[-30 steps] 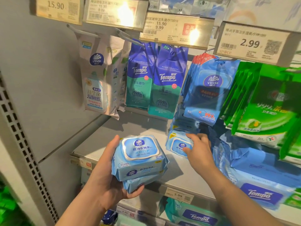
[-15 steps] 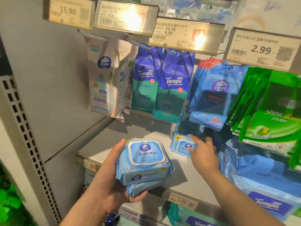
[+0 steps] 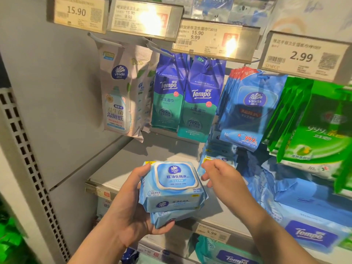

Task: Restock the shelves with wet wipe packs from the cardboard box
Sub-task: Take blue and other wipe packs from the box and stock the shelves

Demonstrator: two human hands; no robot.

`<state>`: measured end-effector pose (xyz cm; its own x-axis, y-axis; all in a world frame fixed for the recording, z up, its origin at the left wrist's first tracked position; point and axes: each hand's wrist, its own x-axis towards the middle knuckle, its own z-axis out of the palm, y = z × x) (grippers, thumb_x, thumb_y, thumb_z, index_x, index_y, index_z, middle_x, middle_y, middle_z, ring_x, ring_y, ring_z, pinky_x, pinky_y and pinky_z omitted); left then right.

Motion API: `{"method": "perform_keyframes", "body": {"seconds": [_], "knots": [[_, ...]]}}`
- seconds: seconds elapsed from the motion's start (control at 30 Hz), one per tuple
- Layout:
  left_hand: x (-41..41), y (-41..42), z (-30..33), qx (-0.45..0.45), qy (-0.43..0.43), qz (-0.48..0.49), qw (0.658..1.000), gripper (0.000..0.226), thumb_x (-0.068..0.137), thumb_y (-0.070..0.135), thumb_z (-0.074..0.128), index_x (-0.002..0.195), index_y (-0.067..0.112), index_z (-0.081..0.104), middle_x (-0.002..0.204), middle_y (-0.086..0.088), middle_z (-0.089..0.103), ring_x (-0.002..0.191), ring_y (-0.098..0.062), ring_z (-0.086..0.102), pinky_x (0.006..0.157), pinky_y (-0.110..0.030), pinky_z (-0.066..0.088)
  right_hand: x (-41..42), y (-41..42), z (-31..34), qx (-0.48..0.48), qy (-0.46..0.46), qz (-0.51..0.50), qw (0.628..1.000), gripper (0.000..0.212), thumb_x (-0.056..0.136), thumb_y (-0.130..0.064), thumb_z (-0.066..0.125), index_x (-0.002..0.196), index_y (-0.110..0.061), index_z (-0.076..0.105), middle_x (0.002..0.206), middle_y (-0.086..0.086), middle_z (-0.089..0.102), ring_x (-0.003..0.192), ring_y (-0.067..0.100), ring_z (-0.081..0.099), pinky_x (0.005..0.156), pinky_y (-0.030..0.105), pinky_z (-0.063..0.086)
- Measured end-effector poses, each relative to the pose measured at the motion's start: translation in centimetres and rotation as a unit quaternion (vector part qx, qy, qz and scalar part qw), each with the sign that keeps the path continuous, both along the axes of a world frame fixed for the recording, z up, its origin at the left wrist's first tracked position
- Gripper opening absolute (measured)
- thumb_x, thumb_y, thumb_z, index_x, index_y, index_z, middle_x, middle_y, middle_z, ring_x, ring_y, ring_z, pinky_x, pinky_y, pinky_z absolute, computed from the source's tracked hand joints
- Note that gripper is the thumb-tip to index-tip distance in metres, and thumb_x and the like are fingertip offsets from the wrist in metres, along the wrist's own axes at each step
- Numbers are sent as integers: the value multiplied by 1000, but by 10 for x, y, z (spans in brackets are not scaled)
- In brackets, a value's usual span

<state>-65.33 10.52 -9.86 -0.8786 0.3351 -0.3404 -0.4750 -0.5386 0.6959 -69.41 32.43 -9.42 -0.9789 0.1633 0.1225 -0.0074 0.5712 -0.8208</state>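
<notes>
We see the left hand cradling two stacked wet wipe packs from below and the side, thumb curled along the left edge of the top pack and fingers wrapped beneath the lower one, so that the stack is held in front of the grey shelf, above its front edge. The right hand hovers just beside the top pack's right end, fingers loosely curled and spread, holding nothing; we cannot tell whether a fingertip touches the wrapper. We judge these packs to be soft film pouches, moderately heavy with moist contents and yielding under pressure; the glossy wrapper looks slippery, so we would take each pack across its short sides or beneath the base, avoiding the rigid flip lid, which could pop open. The lid carries the Vinda logo and Chinese text, with "30" printed near its corner. Behind, hanging Tempo pouches show "99.9%", a blue Vinda pack repeats that figure, and green packs hang at right. Price tags read 15.90, 15.90 / 9.99 and 2.99; the shelf-edge label reads 5.99.
</notes>
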Motion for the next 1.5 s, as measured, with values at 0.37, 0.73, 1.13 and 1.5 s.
{"method": "perform_keyframes", "body": {"seconds": [0.37,0.73,1.13,1.5], "knots": [[3,10,-2,-60,19,-37,997,48,63,64,73,81,21,84,96,-18,77,75,-36,71,69,-41,53,30,5,23,-256,-199,163,932,54,79,-47,82,112,-4,74,118,20,74,117,45,66,103,72,44],[-1,17,-1,-111,44,-29,992,83,50,64,77,123,25,67,90,-8,73,61,-27,67,61,-38,55,41,23,30,-232,-239,214,918,48,70,-40,83,108,-13,80,116,18,75,120,44,64,103,72,44],[-13,-2,-10,-150,33,103,983,32,79,31,81,107,33,65,83,-4,77,60,-30,69,60,-40,56,33,62,10,-143,-117,-8,983,54,53,-44,91,92,-10,74,91,20,77,76,31,71,72,46,51],[-13,-3,-21,-129,30,112,985,31,82,23,78,109,33,66,87,-6,77,59,-28,70,65,-43,57,-11,50,-36,140,14,-56,989,50,75,-34,88,119,-22,67,108,-7,51,98,11,53,84,24,41]]}}
